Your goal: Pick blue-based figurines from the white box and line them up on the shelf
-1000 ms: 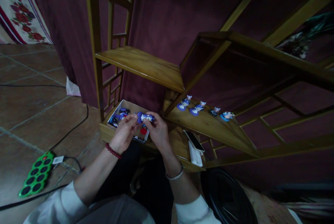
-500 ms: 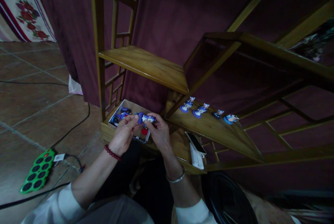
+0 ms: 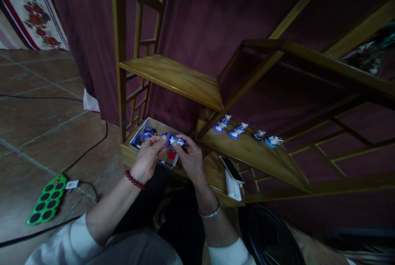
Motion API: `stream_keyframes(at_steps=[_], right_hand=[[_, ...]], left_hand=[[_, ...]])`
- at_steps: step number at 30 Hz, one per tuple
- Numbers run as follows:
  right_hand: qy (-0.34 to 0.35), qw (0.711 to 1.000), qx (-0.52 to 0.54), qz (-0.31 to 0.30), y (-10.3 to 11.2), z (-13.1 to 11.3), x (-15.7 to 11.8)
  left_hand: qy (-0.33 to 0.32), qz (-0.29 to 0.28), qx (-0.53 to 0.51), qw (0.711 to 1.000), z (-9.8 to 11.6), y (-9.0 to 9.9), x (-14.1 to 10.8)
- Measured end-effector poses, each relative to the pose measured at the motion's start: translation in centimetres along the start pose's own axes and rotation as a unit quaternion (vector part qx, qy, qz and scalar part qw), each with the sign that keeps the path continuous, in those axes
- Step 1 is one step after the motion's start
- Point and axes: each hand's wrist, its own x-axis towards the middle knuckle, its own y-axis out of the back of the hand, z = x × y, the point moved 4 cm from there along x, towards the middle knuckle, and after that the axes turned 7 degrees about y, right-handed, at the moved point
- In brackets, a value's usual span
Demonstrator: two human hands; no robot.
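Note:
A small purple and white figurine lies sideways between my two hands, above an open box. My left hand pinches its round purple base, and my right hand grips the other end with thumb and fingers. Beneath them the white-edged box holds several more purple and dark figurine pieces and a red piece. My hands cover part of the box. To the right, several painted figurines stand in a row on a wooden shelf.
A phone and a white object lie on the lower shelf. Another wooden shelf juts out above the box, with slanting frame bars on the right. A green power strip and black cables lie on the tiled floor at left.
My hands still hold the figurine over the box, with only a very slight shift. The whole view has moved a little; the shelf figurines stay put.

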Motion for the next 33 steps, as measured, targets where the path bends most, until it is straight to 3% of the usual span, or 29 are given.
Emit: stream_keyframes(at_steps=[10, 33], right_hand=[[-0.012, 0.999, 0.032, 0.029, 0.2, -0.2, -0.6], [0.023, 0.999, 0.011, 0.026, 0.4, -1.1, -1.0]], left_hand=[[-0.003, -0.005, -0.014, 1.0, 0.0, -0.7, -0.9], [-0.021, -0.011, -0.024, 0.999, 0.1, -1.5, -2.3]])
